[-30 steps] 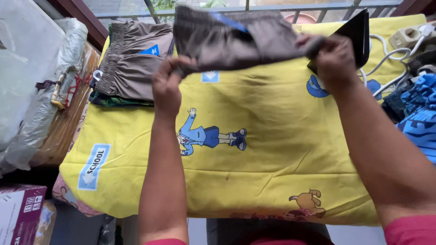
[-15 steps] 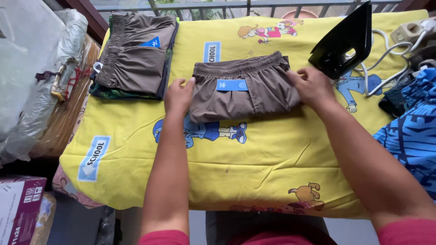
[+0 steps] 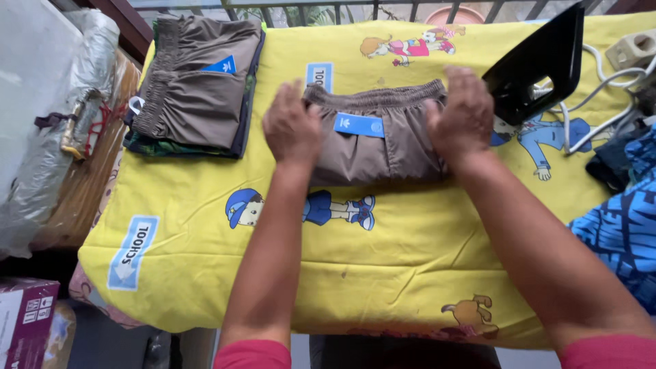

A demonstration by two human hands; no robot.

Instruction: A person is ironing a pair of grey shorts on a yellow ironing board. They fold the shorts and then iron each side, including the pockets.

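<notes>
A folded pair of brown shorts with a blue tag lies in the middle of a yellow cartoon-print cloth covering a table. My left hand rests flat on the shorts' left edge. My right hand presses on their right edge. Both hands lie palm down with fingers together, gripping nothing that I can see.
A stack of folded brown garments sits at the far left of the cloth. A black iron stands on end at the far right, with white cables beside it. Blue patterned fabric lies at the right. Plastic-wrapped bundles flank the left.
The shorts were held up in the air with both hands a second ago. They now lie folded on the cloth, and my hands have moved onto their two side edges.
</notes>
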